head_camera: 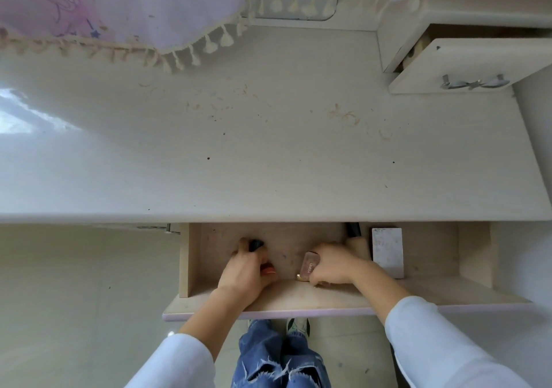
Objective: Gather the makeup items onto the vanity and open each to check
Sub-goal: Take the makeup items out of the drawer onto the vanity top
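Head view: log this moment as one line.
stage: gathering from open drawer | left hand: shut on dark-capped item | right hand: shut on pink case | vanity top: no makeup yet

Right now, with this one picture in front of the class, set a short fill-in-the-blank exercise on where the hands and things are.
1. Both hands are inside the pulled-out ____ below the vanity top.
2. The right hand holds a small pinkish ____ case.
3. The flat pale palette lies to the ____ of the right hand.
4. The left hand grips a ____ item.

Missing words: drawer; makeup; right; dark
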{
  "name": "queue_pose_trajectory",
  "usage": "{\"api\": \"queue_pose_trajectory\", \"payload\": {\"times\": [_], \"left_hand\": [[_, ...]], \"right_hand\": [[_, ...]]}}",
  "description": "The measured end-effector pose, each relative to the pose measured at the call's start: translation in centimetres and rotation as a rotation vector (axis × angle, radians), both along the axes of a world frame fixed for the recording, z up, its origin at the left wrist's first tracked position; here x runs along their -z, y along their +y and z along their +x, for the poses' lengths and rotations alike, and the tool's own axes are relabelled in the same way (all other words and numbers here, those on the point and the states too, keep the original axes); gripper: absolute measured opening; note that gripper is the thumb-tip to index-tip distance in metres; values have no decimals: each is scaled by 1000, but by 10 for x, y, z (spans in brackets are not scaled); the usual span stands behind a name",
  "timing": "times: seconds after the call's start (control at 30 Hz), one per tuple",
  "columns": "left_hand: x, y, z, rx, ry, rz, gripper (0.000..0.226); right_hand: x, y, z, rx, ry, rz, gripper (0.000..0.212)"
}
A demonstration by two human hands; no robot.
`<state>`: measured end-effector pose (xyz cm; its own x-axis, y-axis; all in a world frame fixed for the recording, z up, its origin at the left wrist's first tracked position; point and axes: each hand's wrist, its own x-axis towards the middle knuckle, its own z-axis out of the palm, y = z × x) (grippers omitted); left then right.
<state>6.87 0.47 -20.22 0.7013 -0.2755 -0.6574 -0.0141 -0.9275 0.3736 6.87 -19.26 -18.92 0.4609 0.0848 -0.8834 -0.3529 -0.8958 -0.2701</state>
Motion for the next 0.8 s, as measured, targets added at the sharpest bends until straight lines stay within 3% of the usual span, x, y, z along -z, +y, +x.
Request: {"api": "queue_pose_trajectory", "payload": {"times": [0.1, 0.23, 0.33, 0.6, 0.73, 0.8], "left_hand": [[0, 2, 0, -38, 4, -35, 34], [-3, 7, -3, -118, 8, -105, 35], [-13, 10, -4, -157, -12, -149, 34], [-61, 23, -10, -288, -4, -302, 29], [-98, 33, -6, -339, 4, -385, 31], [-121, 37, 0, -397, -31, -450, 29]], "right_hand": [[-2, 3, 4, 7, 64, -1, 23], [-11, 3, 10, 0, 156, 50, 11], [-15, 5, 4, 0, 95, 75, 21], [-42, 5, -10, 48, -9, 147, 14], [-86, 0, -9, 210, -64, 297, 24], [-118, -7, 1, 286, -98, 378, 20]]}}
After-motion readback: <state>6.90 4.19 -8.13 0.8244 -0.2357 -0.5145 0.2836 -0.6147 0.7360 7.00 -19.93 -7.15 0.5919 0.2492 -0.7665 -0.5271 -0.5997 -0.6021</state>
